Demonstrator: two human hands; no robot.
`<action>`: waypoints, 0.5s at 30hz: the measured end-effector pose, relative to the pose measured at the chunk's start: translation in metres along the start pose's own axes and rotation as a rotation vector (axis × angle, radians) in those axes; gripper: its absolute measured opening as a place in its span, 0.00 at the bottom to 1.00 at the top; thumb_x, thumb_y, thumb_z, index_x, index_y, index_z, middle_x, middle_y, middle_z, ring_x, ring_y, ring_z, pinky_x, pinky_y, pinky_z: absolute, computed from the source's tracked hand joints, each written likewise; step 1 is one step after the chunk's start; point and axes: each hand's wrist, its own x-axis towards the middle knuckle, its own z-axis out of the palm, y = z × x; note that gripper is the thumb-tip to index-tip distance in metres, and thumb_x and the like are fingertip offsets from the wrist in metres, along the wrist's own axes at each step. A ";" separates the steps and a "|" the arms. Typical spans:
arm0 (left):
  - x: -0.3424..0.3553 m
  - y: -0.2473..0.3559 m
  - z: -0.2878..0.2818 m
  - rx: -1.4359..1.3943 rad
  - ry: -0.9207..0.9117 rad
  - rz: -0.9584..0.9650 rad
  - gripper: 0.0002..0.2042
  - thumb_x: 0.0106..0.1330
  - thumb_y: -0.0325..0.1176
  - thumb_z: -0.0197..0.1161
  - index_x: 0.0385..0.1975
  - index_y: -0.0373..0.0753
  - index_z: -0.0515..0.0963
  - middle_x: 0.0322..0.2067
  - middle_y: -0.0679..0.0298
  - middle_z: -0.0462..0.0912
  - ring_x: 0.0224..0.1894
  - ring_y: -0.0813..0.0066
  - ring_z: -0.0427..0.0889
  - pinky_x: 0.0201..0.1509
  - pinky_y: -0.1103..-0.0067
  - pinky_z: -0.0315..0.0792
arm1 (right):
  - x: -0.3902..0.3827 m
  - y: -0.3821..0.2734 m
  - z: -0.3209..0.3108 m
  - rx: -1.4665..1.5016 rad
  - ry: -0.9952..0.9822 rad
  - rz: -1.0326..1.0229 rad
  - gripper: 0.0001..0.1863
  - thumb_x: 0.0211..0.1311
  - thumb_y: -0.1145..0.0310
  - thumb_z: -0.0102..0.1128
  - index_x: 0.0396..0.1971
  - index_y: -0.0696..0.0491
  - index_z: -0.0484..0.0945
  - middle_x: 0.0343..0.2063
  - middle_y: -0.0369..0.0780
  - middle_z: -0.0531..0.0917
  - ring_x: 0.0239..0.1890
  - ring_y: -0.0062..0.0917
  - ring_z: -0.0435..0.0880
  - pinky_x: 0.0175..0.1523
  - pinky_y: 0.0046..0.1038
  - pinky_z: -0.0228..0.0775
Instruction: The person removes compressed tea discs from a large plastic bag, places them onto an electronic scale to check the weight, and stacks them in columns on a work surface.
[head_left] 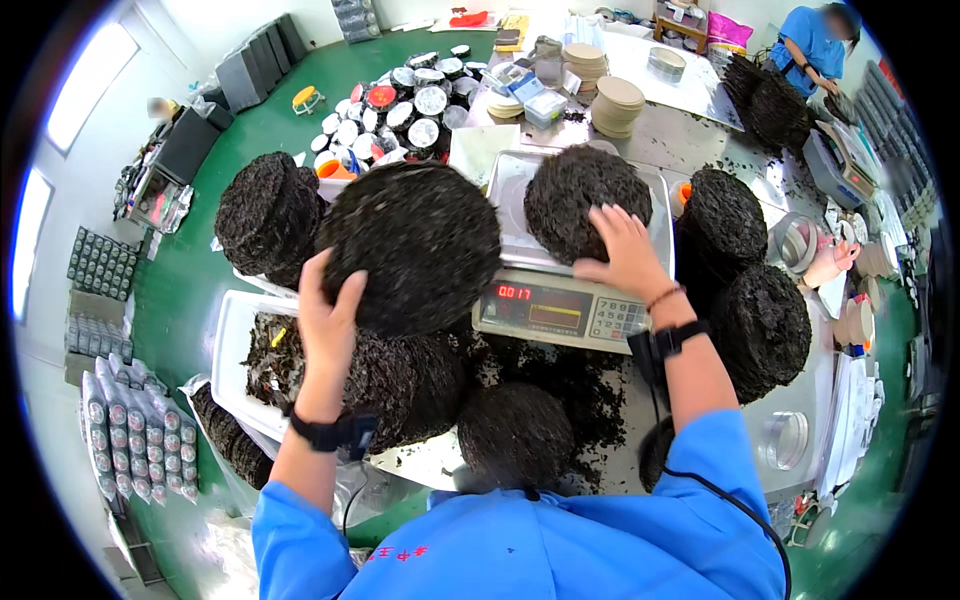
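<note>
A person's left hand (327, 322), thumb and fingers curled, grips the left edge of a large dark disc (415, 245), which extends to the hand's right with its broad face up; whether anything supports it underneath is hidden. The right hand (632, 256), open with fingers spread, touches the right edge of a second dark disc (570, 195) on the scale (558, 308), inward from the counter's (680, 150) near edge. The discs lie between the hands, the second farther right. Both are round, without a clear long axis; the right hand is nearer the scale.
</note>
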 end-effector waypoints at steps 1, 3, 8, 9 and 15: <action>0.011 -0.004 0.013 -0.073 -0.032 -0.021 0.23 0.66 0.24 0.61 0.59 0.33 0.64 0.50 0.60 0.75 0.51 0.74 0.74 0.58 0.77 0.68 | -0.009 -0.018 -0.010 -0.036 0.001 -0.076 0.43 0.51 0.47 0.68 0.64 0.53 0.64 0.57 0.49 0.70 0.62 0.45 0.65 0.68 0.45 0.54; 0.030 -0.006 0.048 -0.377 -0.026 -0.073 0.24 0.66 0.23 0.60 0.61 0.35 0.62 0.51 0.58 0.75 0.50 0.74 0.75 0.57 0.77 0.69 | -0.041 -0.040 -0.026 -0.130 0.026 -0.144 0.35 0.54 0.58 0.62 0.63 0.50 0.67 0.52 0.46 0.72 0.57 0.42 0.68 0.64 0.44 0.58; 0.062 -0.015 0.138 -0.573 -0.158 -0.267 0.31 0.67 0.28 0.62 0.68 0.35 0.55 0.57 0.55 0.71 0.57 0.72 0.72 0.62 0.76 0.66 | -0.174 -0.095 -0.064 -0.155 0.094 -0.088 0.26 0.51 0.72 0.54 0.55 0.48 0.77 0.41 0.39 0.72 0.44 0.32 0.72 0.52 0.35 0.65; 0.061 -0.012 0.155 -0.488 -0.156 -0.247 0.32 0.67 0.29 0.63 0.68 0.34 0.55 0.58 0.55 0.71 0.57 0.70 0.72 0.62 0.75 0.66 | -0.206 -0.107 -0.071 -0.150 0.085 -0.047 0.26 0.51 0.72 0.54 0.54 0.48 0.78 0.40 0.38 0.72 0.43 0.31 0.73 0.50 0.34 0.65; 0.046 -0.047 0.189 -0.119 -0.257 -0.166 0.33 0.59 0.32 0.69 0.63 0.30 0.62 0.53 0.47 0.75 0.53 0.60 0.76 0.55 0.70 0.71 | -0.381 -0.146 -0.090 -0.218 -0.042 0.401 0.26 0.52 0.74 0.54 0.54 0.46 0.78 0.44 0.39 0.73 0.48 0.34 0.73 0.53 0.36 0.63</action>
